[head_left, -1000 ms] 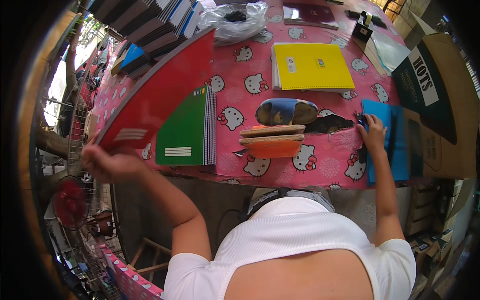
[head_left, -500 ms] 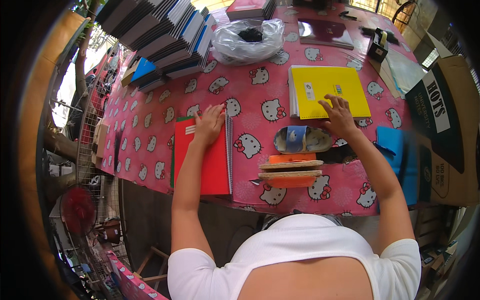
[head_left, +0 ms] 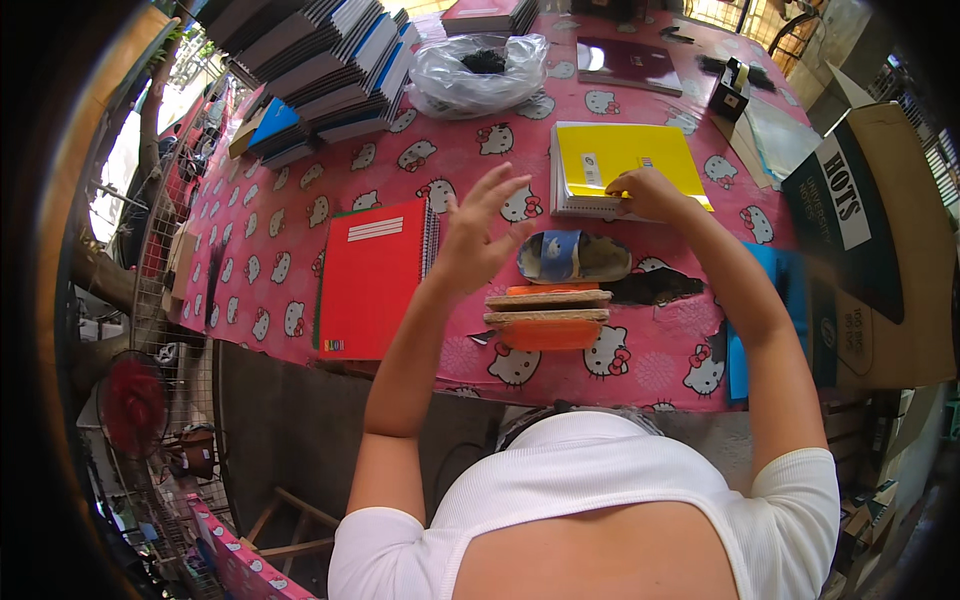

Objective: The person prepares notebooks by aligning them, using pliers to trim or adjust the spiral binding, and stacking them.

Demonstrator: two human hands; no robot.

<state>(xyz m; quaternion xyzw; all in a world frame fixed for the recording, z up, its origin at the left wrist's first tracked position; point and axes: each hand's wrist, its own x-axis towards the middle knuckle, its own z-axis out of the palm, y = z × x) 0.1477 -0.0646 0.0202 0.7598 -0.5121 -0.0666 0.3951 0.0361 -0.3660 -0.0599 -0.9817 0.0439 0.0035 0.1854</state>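
While right hand (head_left: 648, 192) seemingly touches it, yellow notebook (head_left: 622, 158) lies flat

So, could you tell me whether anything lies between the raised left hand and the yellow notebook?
Nothing visible does. The left hand hovers open above the pink cloth, and only bare cloth separates it from the yellow notebook, where the right hand rests.

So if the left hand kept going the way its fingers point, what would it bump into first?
The left hand hangs open above the pink cat-print tablecloth, fingers pointing up and away. Carrying on, it would probably meet the clear plastic bag first, though its height is hard to judge.
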